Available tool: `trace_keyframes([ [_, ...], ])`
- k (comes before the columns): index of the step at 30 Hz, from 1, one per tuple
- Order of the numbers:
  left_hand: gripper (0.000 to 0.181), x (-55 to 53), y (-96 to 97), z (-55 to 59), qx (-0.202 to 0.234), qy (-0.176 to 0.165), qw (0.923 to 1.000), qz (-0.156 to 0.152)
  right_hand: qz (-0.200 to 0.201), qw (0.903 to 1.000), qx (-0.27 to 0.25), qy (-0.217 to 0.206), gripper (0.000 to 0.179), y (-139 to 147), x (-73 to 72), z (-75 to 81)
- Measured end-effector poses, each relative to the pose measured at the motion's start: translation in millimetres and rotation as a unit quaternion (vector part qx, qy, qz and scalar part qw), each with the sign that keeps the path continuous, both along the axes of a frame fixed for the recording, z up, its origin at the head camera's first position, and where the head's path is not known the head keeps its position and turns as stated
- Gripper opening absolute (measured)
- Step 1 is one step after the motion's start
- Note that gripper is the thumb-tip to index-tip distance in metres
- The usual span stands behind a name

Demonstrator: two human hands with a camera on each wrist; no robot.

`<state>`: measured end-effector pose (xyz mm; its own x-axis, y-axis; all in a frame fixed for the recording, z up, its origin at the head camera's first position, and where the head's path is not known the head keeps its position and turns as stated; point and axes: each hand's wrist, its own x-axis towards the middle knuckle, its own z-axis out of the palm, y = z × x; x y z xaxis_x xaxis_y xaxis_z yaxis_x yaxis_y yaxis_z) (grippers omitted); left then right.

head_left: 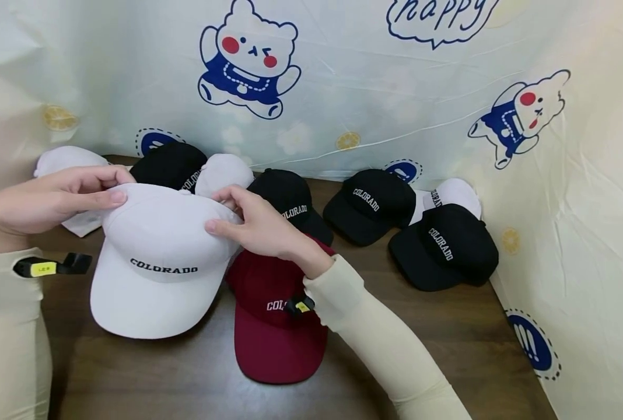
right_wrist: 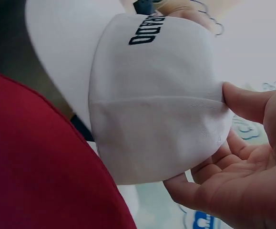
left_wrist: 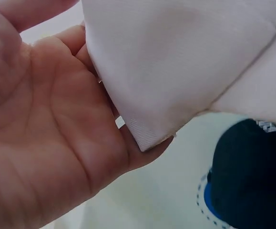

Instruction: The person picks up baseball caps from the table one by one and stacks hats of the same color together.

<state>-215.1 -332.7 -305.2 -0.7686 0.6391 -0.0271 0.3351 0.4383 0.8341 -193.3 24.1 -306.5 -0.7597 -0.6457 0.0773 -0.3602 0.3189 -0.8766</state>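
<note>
Both hands hold up a white baseball cap (head_left: pixel 159 245) with COLORADO in black on its front and the brim toward the viewer. My left hand (head_left: pixel 75 195) grips the crown's left rear side, thumb on top. My right hand (head_left: pixel 254 224) pinches the crown's right side between thumb and fingers. In the left wrist view the white fabric (left_wrist: pixel 176 57) hides some of the left fingers (left_wrist: pixel 147 148). The right wrist view shows the crown (right_wrist: pixel 157 95) between the right thumb and fingers. A dark red cap (head_left: pixel 280 338) lies beneath the right forearm, partly covered by it.
Behind the hands, black caps (head_left: pixel 170 163) and white caps (head_left: pixel 224 172) line the back of the wooden table (head_left: pixel 422 350). More black caps (head_left: pixel 377 204) stand to the right, with another white cap (head_left: pixel 455 195) among them. A printed cloth (head_left: pixel 343 87) hangs behind and along the right.
</note>
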Motion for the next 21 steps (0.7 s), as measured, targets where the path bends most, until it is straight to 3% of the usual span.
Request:
trace_keyframes([
  [5,0.024,-8.6,-18.3,-11.7,-0.012,-0.012,0.9998,0.008,0.000,0.9998,0.018,-0.009,0.046,-19,-7.8,-2.2],
  [11,0.022,-7.9,-34.6,-20.2,-0.047,-0.036,0.9976,0.036,0.012,0.9989,0.043,-0.013,0.041,-36,-11.2,-7.7],
  [16,0.026,-11.9,-41.8,-26.4,-0.061,-0.041,0.9973,-0.001,0.015,0.9965,0.076,-0.030,0.037,-48,-13.8,-14.9],
  [21,0.025,-18.5,-42.6,-31.2,-0.072,-0.091,0.9930,-0.022,0.012,0.9930,0.110,-0.042,0.035,-53,-16.3,-22.0],
])
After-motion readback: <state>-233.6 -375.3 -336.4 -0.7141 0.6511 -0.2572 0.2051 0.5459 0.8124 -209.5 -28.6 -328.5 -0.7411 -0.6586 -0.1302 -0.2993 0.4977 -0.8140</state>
